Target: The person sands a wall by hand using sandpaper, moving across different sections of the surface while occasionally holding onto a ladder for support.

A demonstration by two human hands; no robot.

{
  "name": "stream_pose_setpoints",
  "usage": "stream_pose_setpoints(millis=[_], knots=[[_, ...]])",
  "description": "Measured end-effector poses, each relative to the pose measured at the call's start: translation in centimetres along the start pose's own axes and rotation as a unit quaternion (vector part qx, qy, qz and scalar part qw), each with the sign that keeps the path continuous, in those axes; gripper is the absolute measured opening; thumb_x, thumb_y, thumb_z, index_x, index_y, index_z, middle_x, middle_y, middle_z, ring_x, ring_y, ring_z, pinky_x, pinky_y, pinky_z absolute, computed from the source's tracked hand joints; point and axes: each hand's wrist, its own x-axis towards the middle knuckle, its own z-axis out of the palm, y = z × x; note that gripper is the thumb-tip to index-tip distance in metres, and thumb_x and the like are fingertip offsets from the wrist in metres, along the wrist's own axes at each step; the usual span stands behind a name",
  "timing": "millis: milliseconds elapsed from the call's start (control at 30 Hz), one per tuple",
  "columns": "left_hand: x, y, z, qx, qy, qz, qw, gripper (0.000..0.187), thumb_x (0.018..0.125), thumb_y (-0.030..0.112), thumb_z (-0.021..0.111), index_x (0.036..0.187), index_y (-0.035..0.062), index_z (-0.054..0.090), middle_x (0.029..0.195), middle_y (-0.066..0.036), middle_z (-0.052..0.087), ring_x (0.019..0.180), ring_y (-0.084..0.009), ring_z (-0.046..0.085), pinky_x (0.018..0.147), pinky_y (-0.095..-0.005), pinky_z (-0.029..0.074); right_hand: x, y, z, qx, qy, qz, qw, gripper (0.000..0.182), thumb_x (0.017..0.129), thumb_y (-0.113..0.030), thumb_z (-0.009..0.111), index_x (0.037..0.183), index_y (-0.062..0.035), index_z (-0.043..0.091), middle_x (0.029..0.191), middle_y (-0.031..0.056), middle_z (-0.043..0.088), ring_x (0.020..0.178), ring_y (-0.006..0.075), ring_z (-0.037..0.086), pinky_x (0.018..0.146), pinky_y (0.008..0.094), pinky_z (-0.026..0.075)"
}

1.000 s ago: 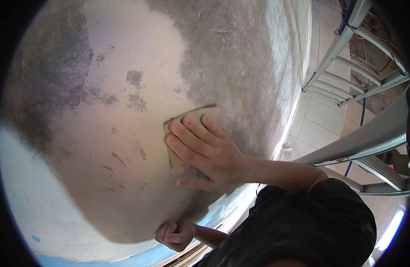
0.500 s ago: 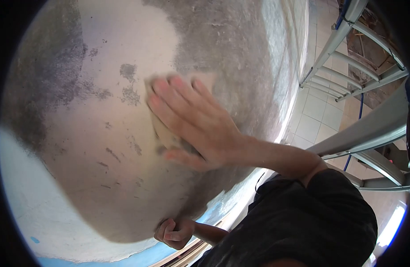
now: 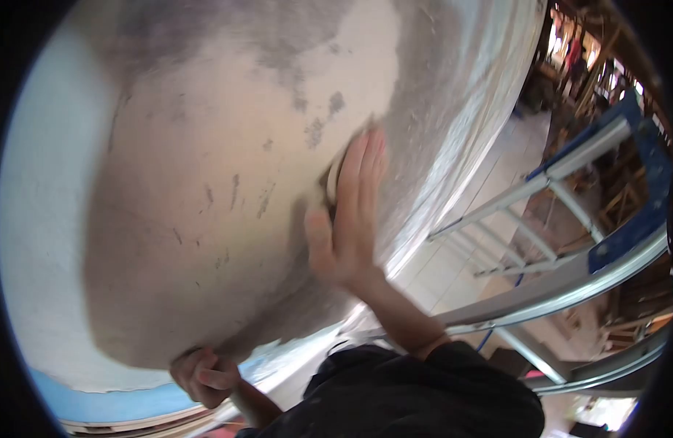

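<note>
My right hand (image 3: 358, 204) lies nearly flat against a curved-looking wall, fingers together and thumb apart. Under it is a beige sheet that looks like sandpaper (image 3: 332, 182), only its edge showing; the palm covers the rest. The wall's plastered patch (image 3: 212, 160) is pale beige with grey smudges and short dark scratches, bordered by darker grey areas. Low on the wall, my left hand (image 3: 205, 376) is curled closed at the patch's lower edge, and nothing shows in its fingers.
An aluminium stepladder (image 3: 570, 197) with blue parts stands close on the right, over a pale tiled floor (image 3: 431, 274). Light blue paint (image 3: 110, 405) runs along the wall's lower edge. Timber and clutter (image 3: 606, 58) lie beyond the ladder.
The view has turned and shifted. My right hand has moved over the patch toward its grey border, with the beige sheet under it. My left hand stays curled near the wall's lower edge.
</note>
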Motion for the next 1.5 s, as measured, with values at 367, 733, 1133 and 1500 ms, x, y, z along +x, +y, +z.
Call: stream_pose_setpoints(millis=[367,733,1133,1500], knots=[[-0.6,-0.3,-1.1,0.015,-0.03,-0.019,0.999,0.034,0.087,0.011,0.039,0.056,0.0032,0.05,0.056,-0.012,0.056,0.051,-0.0253,0.053,0.048,-0.0355,0.045,0.4,1.5,-0.4,0.003,0.011,0.025,1.0,0.082,0.097,-0.045,0.04,0.142,0.018,0.012,0.145,0.0439,0.011,0.138,0.0562,0.006,0.111,0.0624,0.007],[-0.7,-0.2,-1.0,0.007,-0.026,-0.022,0.999,0.036,0.088,0.012,0.038,0.056,0.0042,0.049,0.056,-0.012,0.057,0.053,-0.0249,0.055,0.049,-0.0358,0.047,1.3,2.0,-1.2,0.001,-0.003,0.006,1.0,0.082,0.096,-0.043,0.04,0.142,0.0183,0.011,0.146,0.0429,0.009,0.139,0.0553,0.005,0.111,0.0613,0.008],[-0.5,-0.1,-1.2,0.015,-0.043,-0.021,0.999,0.043,0.095,0.018,0.038,0.055,0.005,0.05,0.056,-0.01,0.056,0.055,-0.0227,0.054,0.049,-0.0335,0.047,0.1,0.5,-1.0,0.026,-0.044,-0.009,0.999,0.078,0.099,-0.04,0.034,0.142,0.0191,0.008,0.15,0.0389,0.004,0.139,0.0552,0.001,0.113,0.0583,0.006],[-0.3,0.0,-0.7,0.012,-0.036,-0.018,0.999,0.045,0.097,0.021,0.039,0.056,0.0062,0.051,0.056,-0.008,0.055,0.055,-0.0215,0.054,0.05,-0.0323,0.048,-0.6,0.9,-0.6,0.01,-0.047,-0.017,0.999,0.081,0.096,-0.043,0.043,0.142,0.0165,0.016,0.147,0.0416,0.008,0.139,0.0553,0.006,0.111,0.0625,0.007]])
